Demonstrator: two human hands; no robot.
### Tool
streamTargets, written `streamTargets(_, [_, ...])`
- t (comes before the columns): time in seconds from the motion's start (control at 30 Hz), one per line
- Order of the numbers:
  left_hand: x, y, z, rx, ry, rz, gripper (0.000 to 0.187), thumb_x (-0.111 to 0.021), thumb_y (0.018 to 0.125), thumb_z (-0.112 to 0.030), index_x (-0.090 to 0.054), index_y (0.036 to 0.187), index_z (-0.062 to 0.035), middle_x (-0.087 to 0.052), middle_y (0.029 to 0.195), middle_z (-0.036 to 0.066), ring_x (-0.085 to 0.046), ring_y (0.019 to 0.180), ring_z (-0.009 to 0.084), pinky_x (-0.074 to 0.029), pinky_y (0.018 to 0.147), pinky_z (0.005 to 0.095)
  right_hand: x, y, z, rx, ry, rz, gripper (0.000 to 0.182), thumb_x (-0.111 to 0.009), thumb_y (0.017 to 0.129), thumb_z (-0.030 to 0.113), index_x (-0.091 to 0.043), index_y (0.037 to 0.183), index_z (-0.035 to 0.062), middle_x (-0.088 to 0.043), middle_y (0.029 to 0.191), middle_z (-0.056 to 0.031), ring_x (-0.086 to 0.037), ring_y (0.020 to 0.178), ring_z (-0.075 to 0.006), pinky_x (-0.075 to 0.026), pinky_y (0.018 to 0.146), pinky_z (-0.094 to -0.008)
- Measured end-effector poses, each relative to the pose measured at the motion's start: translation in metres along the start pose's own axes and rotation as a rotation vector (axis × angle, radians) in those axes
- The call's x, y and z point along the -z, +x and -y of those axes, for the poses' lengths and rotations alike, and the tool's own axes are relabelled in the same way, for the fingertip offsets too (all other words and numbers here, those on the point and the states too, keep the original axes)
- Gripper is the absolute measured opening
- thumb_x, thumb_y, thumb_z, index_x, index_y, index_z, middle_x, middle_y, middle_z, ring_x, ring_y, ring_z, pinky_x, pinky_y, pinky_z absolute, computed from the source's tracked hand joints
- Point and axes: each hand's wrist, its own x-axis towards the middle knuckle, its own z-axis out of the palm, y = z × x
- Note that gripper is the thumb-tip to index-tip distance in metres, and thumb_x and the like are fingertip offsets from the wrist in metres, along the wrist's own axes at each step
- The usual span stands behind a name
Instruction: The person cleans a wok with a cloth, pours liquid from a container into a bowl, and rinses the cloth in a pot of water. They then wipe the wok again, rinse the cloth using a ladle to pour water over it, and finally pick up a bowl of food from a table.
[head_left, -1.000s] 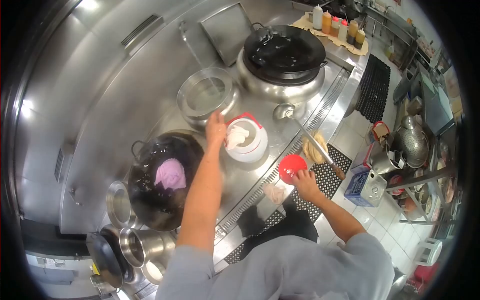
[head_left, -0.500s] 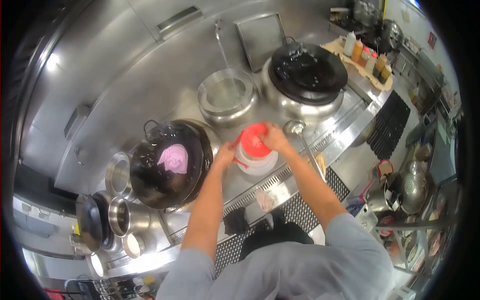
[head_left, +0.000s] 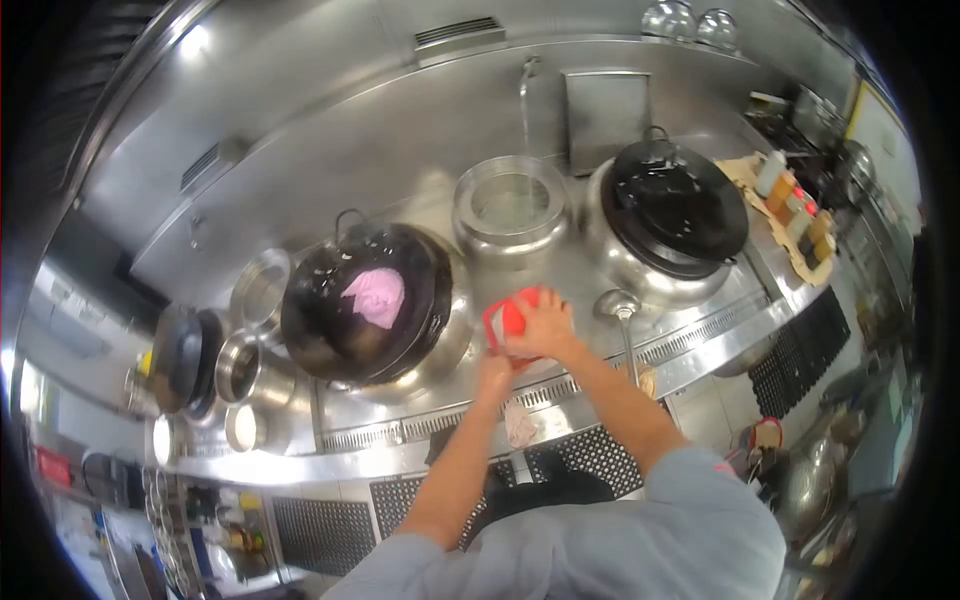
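Note:
My right hand (head_left: 541, 327) presses down on the red lid (head_left: 510, 318) of a white container that is mostly hidden under both hands. My left hand (head_left: 492, 372) grips the container's near side from below. The container stands on the steel counter between a black wok (head_left: 330, 320) with a pink cloth (head_left: 374, 296) in it and a second black wok (head_left: 680, 205) on the right burner.
A steel pot (head_left: 509, 205) stands behind the container under a tap. A ladle (head_left: 620, 305) lies to the right. Several small steel pots (head_left: 240, 365) sit at the left. Sauce bottles (head_left: 790, 195) stand far right. A pale rag (head_left: 519, 425) lies on the counter's drain grate.
My right hand brought the red lid from the counter's edge onto the container. My left hand moved from the container's rim to its side. The view has swung to the left.

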Motion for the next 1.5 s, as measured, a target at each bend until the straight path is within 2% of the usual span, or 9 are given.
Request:
streamTargets(0.13, [-0.053, 0.013, 0.059, 0.020, -0.388, -0.049, 0.030, -0.043, 0.089, 0.001, -0.051, 0.116, -0.0052, -0.061, 0.105, 0.013, -0.063, 0.090, 0.0230, -0.055, 0.078, 0.0377, 0.011, 0.015, 0.027, -0.332, 0.014, 0.043, 0.093, -0.068, 0.066, 0.059, -0.035, 0.145, 0.0206, -0.034, 0.142, -0.0315, -0.034, 0.131, -0.0456, -0.031, 0.104, -0.0575])
streamTargets(0.23, [-0.045, 0.001, 0.023, -0.096, -0.412, 0.166, 0.029, -0.049, 0.090, 0.000, -0.048, 0.118, -0.0069, -0.061, 0.105, 0.009, -0.063, 0.094, 0.0218, -0.054, 0.083, 0.0380, 0.024, 0.032, 0.005, 0.048, 0.064, 0.320, 0.100, -0.069, 0.066, 0.059, -0.030, 0.147, 0.0171, -0.036, 0.141, -0.0323, -0.036, 0.130, -0.0473, -0.031, 0.107, -0.0540])
streamTargets(0.5, [-0.010, -0.169, -0.076, -0.329, -0.379, 0.176, 0.053, -0.042, 0.095, 0.002, -0.024, 0.143, -0.0140, -0.051, 0.120, 0.009, -0.059, 0.110, 0.0214, -0.053, 0.095, 0.0392, 0.159, -0.037, 0.097, 0.825, -0.092, 0.052, 0.096, -0.084, 0.058, 0.039, -0.041, 0.143, 0.0250, -0.028, 0.150, -0.0177, -0.026, 0.136, -0.0456, -0.035, 0.104, -0.0563])
streamTargets(0.73, [0.108, -0.267, -0.072, -0.811, -0.242, -0.222, 0.055, -0.032, 0.093, 0.007, -0.020, 0.144, -0.0112, -0.041, 0.135, 0.011, -0.050, 0.121, 0.0207, -0.051, 0.098, 0.0382, 0.168, -0.142, 0.266, 1.316, -0.120, 0.019, 0.095, -0.084, 0.060, 0.035, -0.040, 0.143, 0.0190, -0.026, 0.151, -0.0180, -0.022, 0.139, -0.0434, -0.031, 0.102, -0.0605])
streamTargets(0.97, [0.275, -0.401, -0.032, -0.810, -0.163, -0.704, 0.054, -0.032, 0.091, 0.010, -0.022, 0.141, -0.0045, -0.044, 0.131, 0.015, -0.055, 0.116, 0.0248, -0.053, 0.094, 0.0374, 0.073, -0.248, 0.443, 1.914, -0.237, 0.092, 0.104, -0.083, 0.058, 0.043, -0.036, 0.144, 0.0105, -0.031, 0.146, -0.0238, -0.033, 0.132, -0.0437, -0.038, 0.094, -0.0568])
streamTargets(1.17, [0.384, -0.475, 0.017, -0.757, -0.567, -0.938, 0.046, -0.036, 0.091, 0.008, -0.031, 0.135, -0.0033, -0.052, 0.123, 0.016, -0.061, 0.105, 0.0252, -0.057, 0.086, 0.0355, -0.087, -0.367, 0.523, 1.350, 0.153, 0.461, 0.107, -0.080, 0.063, 0.049, -0.029, 0.146, 0.0073, -0.030, 0.141, -0.0274, -0.035, 0.127, -0.0494, -0.044, 0.091, -0.0597])
streamTargets(1.23, [0.412, -0.506, 0.038, -0.655, -0.428, -0.988, 0.043, -0.037, 0.094, 0.005, -0.030, 0.135, -0.0041, -0.051, 0.125, 0.017, -0.061, 0.105, 0.0254, -0.058, 0.083, 0.0356, -0.112, -0.394, 0.538, 1.342, 0.124, 0.735, 0.110, -0.082, 0.062, 0.045, -0.025, 0.149, 0.0118, -0.027, 0.144, -0.0301, -0.028, 0.132, -0.0507, -0.039, 0.100, -0.0591])
streamTargets(1.37, [0.440, -0.531, 0.077, -0.526, -0.482, -0.966, 0.041, -0.040, 0.096, -0.001, -0.031, 0.136, -0.0047, -0.055, 0.119, 0.016, -0.063, 0.101, 0.0251, -0.058, 0.080, 0.0355, -0.152, -0.410, 0.563, 1.890, 0.003, 0.739, 0.105, -0.082, 0.059, 0.040, -0.031, 0.148, 0.0180, -0.024, 0.147, -0.0276, -0.025, 0.135, -0.0488, -0.036, 0.105, -0.0552])
streamTargets(1.5, [0.479, -0.496, 0.170, -0.381, -0.826, -1.072, 0.041, -0.044, 0.095, -0.005, -0.034, 0.136, -0.0046, -0.061, 0.112, 0.015, -0.066, 0.096, 0.0295, -0.057, 0.080, 0.0396, -0.234, -0.439, 0.566, 1.831, 0.071, 1.008, 0.094, -0.080, 0.065, 0.035, -0.035, 0.145, 0.0109, -0.030, 0.146, -0.0268, -0.030, 0.134, -0.0473, -0.035, 0.107, -0.0496])
